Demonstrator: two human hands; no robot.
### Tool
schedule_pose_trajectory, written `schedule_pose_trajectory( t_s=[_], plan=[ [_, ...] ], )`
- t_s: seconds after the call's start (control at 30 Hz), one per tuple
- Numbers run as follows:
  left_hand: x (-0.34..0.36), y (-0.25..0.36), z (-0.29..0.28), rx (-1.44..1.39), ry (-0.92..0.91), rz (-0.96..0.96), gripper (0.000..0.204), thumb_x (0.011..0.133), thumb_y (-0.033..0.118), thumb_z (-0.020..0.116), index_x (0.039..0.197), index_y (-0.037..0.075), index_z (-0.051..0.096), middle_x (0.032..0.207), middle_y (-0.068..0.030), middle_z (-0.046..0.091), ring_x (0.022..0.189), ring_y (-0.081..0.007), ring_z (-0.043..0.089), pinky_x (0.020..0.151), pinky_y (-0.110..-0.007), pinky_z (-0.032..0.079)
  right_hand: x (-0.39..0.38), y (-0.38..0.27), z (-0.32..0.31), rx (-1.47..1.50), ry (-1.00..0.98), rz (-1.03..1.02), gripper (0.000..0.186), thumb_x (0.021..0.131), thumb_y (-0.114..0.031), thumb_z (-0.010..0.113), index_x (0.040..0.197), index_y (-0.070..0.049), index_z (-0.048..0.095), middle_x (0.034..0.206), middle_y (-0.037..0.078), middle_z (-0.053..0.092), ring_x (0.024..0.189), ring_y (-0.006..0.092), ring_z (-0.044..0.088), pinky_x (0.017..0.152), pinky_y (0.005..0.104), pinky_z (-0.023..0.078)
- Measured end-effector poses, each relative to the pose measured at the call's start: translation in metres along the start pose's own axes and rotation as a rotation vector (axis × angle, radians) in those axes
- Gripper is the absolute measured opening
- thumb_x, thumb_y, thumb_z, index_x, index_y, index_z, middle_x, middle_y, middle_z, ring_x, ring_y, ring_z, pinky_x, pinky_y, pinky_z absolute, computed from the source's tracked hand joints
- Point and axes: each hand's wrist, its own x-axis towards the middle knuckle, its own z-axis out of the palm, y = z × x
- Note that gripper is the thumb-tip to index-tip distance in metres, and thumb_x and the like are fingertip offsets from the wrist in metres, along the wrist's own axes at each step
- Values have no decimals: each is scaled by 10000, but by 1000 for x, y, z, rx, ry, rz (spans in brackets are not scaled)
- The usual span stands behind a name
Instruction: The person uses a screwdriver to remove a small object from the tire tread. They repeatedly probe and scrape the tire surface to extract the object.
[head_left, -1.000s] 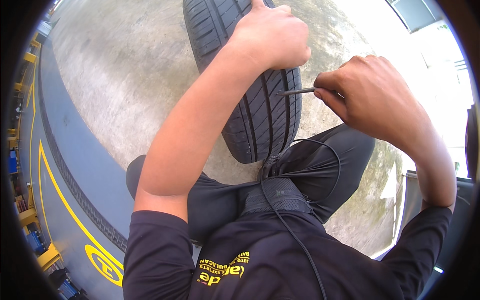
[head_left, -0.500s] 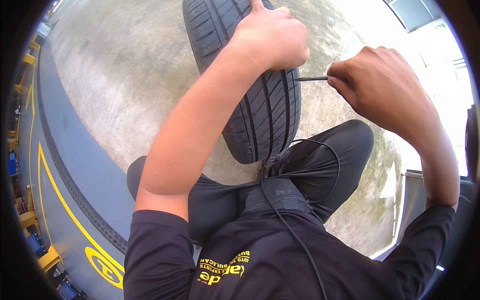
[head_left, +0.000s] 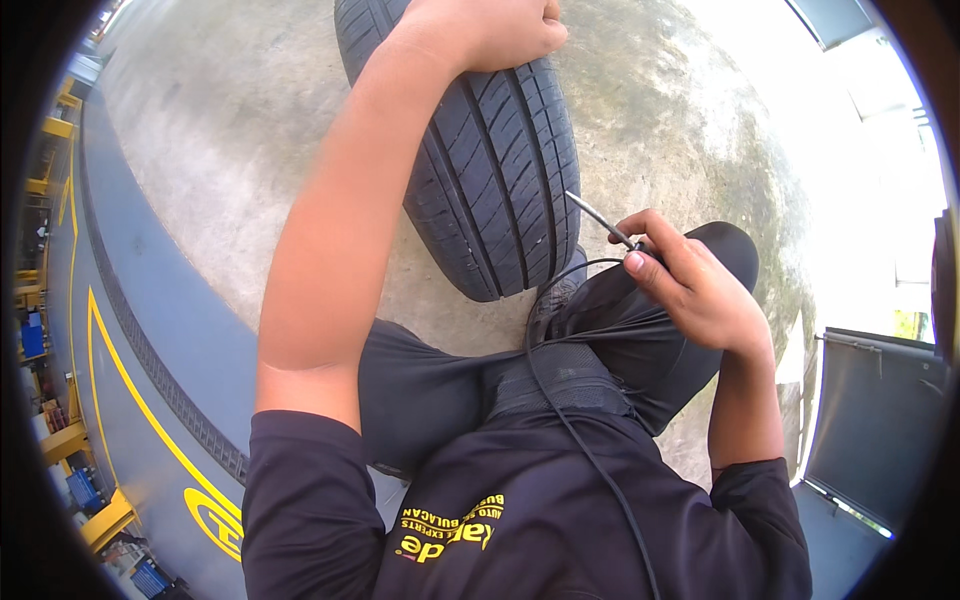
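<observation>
A black tire (head_left: 490, 185) stands tilted in front of me, its grooved tread facing me. My left hand (head_left: 497, 32) lies over the upper part of the tread with its fingers bent onto the tire; the top of the picture cuts off part of it. Lower down on the right, my right hand (head_left: 695, 295) is closed around the dark handle of a screwdriver (head_left: 598, 215), with thumb and forefinger near the shaft. The slim metal shaft points up and left, its tip at the tire's right tread edge. Most of the handle is hidden in my palm.
My bent legs in black trousers (head_left: 430, 390) flank the tire's lower end. A thin black cable (head_left: 570, 425) runs down my shirt. Pale concrete floor (head_left: 240, 170) spreads around. A grey-blue platform with yellow lines (head_left: 150, 390) lies left, and a dark panel (head_left: 870, 410) stands right.
My right hand has come down and left, turning the screwdriver so that it now slants up toward the tire. My left hand and the tire have shifted up and left in the view.
</observation>
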Motion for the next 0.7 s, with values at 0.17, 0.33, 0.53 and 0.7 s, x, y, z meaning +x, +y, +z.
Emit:
schedule_pose_trajectory(
  t_s=[0.17, 0.33, 0.53, 0.7],
  plan=[
    [20, -34, 2, 61, 27, -74, 322, 864, 317, 586, 932, 76, 788, 1027, -198, 765, 1079, -390, 704, 1131, -607, 406, -3, 18, 75, 366, -93, 62, 320, 1128, -215, 486, 1355, 9, 514, 698, 86, 595, 591, 180, 635, 614, 359, 503],
    [23, -63, -2, 69, 51, -160, 355, 873, 367, 605, 1048, 145, 819, 1082, -179, 771, 1054, -396, 723, 953, -470, 559, 1, -2, 80, 583, -58, 26, 353, 1134, -210, 457, 1421, -8, 498, 676, 62, 587, 596, 160, 634, 621, 351, 515],
    [17, -75, -6, 40, 62, -179, 364, 874, 380, 600, 1044, 145, 820, 1078, -175, 773, 1044, -393, 726, 947, -467, 559, 19, -26, 56, 460, -80, 50, 437, 1142, -231, 423, 1566, -126, 437, 678, 49, 591, 592, 140, 617, 644, 343, 527],
    [12, -73, -7, 53, 68, -193, 376, 882, 379, 580, 1053, 147, 821, 1078, -176, 775, 1053, -388, 726, 955, -462, 556, 22, -44, 49, 326, -118, 62, 454, 1130, -211, 432, 1581, -159, 446, 696, 59, 600, 553, 156, 613, 657, 354, 538]
  ],
)
